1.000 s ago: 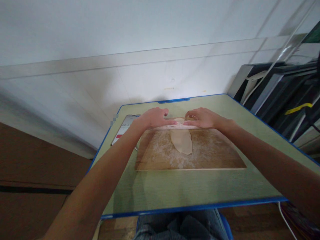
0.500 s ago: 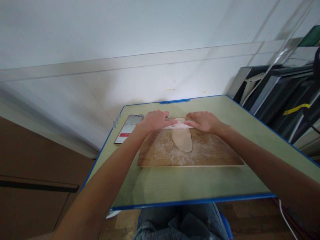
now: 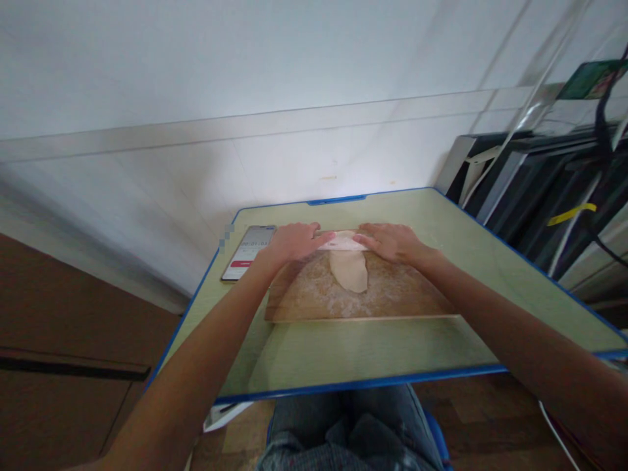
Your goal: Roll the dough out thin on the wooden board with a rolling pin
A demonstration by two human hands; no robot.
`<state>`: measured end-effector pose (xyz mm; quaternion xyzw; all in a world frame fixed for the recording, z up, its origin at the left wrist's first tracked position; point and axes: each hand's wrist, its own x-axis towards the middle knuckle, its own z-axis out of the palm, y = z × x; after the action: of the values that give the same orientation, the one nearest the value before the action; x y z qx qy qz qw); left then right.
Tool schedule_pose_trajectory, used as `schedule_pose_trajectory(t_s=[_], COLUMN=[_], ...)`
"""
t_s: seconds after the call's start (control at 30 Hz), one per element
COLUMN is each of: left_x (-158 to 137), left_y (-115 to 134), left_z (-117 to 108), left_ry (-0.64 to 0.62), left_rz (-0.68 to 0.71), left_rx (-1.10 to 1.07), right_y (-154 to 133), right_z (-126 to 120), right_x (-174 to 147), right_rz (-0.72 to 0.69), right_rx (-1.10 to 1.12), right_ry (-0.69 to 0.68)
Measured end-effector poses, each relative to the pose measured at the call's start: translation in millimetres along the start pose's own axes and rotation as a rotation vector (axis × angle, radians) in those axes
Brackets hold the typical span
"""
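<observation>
Plainly, the table [image 3: 353,347] is giving you a flat base, and on it the wooden board [image 3: 289,301] is lying squarely in front of you, probably so both arms are reaching it evenly. Across the board's far part you are holding a pale rolling pin [image 3: 343,243], your left hand [image 3: 297,241] and right hand [image 3: 392,242] closing over it from above; how tightly, I cannot tell. Your thumbs are pointing inward along it and leaving a gap, likely to spread pressure while keeping fingers off the middle. The phone [image 3: 245,255] is lying beyond your left forearm, beside the board, presumably staying readable and out of the flour. Smallest, the dough [image 3: 349,269] is sitting mid-board, running under the pin, its rounded end pointing towards you.
</observation>
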<state>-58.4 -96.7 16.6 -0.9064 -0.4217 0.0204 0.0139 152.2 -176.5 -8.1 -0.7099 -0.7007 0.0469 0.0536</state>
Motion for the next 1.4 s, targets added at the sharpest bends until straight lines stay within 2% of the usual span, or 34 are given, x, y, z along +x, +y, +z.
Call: schedule_pose_trajectory(t_s=[0.13,0.33,0.57,0.77,1.07,1.23,1.4], left_x=[-1.1,-1.3,3.9,10.0,17.7,24.9,31.3], left_y=[-8.4,-2.0,-5.2,-5.4,-4.9,-5.7,-9.5], left_z=[-1.4,-0.7,5.6,6.2,6.9,5.0,5.2], left_ry=[-0.010,-0.027,0.057,0.085,0.202,0.202,0.223], left_rz=[-0.002,-0.064,-0.074,-0.095,-0.120,-0.176,-0.160], left_rx=[-0.035,-0.069,-0.076,-0.058,-0.018,0.006,0.006], right_y=[1.1,-2.3,0.9,0.8,0.8,2.7,3.6], right_z=[2.1,0.0,-0.7,-3.7,-6.1,-4.5,-4.7], right_x=[1.1,0.2,11.0,16.6,25.0,30.7,35.9], right_rz=[0.002,0.030,0.023,0.035,0.070,0.103,0.105], right_rx=[-0.001,-0.062,-0.155,-0.181,-0.162,-0.161,-0.191], right_ry=[0.005,0.043,0.080,0.082,0.098,0.132,0.164])
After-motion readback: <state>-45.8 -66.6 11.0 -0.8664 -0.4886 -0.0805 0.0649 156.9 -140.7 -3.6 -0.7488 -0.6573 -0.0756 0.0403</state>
